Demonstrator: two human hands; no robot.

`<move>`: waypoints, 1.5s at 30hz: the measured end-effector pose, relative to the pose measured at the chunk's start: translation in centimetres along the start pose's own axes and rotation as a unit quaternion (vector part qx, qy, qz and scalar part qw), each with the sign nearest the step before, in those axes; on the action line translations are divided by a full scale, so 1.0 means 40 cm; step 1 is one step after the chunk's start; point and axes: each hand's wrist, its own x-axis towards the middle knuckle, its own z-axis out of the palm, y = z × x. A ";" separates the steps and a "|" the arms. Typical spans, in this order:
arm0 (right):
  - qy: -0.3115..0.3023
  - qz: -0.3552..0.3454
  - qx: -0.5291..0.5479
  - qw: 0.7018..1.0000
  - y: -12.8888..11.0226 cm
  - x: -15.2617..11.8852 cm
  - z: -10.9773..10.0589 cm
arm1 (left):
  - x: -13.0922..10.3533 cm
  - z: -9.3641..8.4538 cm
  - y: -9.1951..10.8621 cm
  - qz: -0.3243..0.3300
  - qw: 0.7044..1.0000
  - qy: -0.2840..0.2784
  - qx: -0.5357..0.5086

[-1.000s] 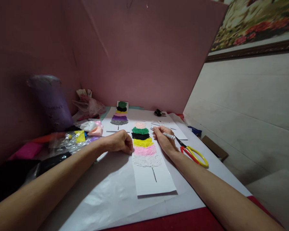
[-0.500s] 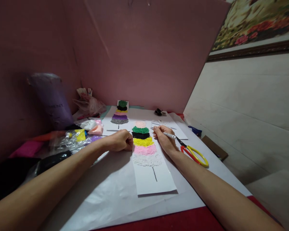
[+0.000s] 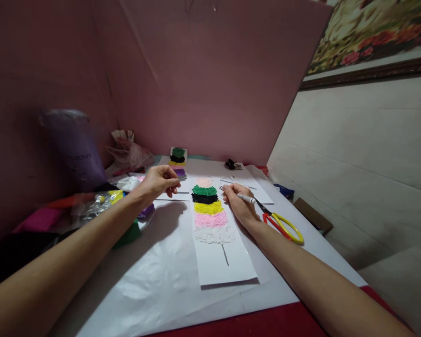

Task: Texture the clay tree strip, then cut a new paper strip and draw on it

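My right hand (image 3: pixel 241 202) is closed around a small fork (image 3: pixel 247 198) with a pale handle, its tines pointing left near the green band. Under it lies a long white card (image 3: pixel 210 267) with a feather-like shape (image 3: pixel 210 220) in stacked bands of clay-like material: pale pink, green, black, yellow, pink and white, above a dark drawn stem. My left hand (image 3: pixel 164 180) hovers left of the card, thumb and index finger close together in a pinch; anything between them is too small to see. Scissors (image 3: pixel 283 227) with red and yellow handles lie beside my right wrist.
A second banded card (image 3: pixel 177 158) lies behind my left hand. Keys (image 3: pixel 232 164) rest at the back. Plastic packets (image 3: pixel 91 206), a purple block (image 3: pixel 146 211) and a tall purple package (image 3: pixel 75 147) crowd the left side. A pink wall stands behind the table.
My left hand has lifted from the card's left edge and moved up and left, its fingers less tightly curled. My right hand and the fork stay almost still.
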 end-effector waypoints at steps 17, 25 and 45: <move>-0.002 0.007 -0.011 1.000 -0.005 0.001 -0.001 | 0.023 -0.060 -0.029 0.009 0.902 -0.018 0.431; -0.003 0.006 -0.005 1.000 -0.004 0.001 -0.002 | 0.000 -0.060 0.001 -0.026 0.842 -0.041 0.537; 0.005 0.008 0.008 1.000 0.008 0.006 0.005 | 0.022 -0.088 -0.007 -0.076 0.921 -0.057 0.378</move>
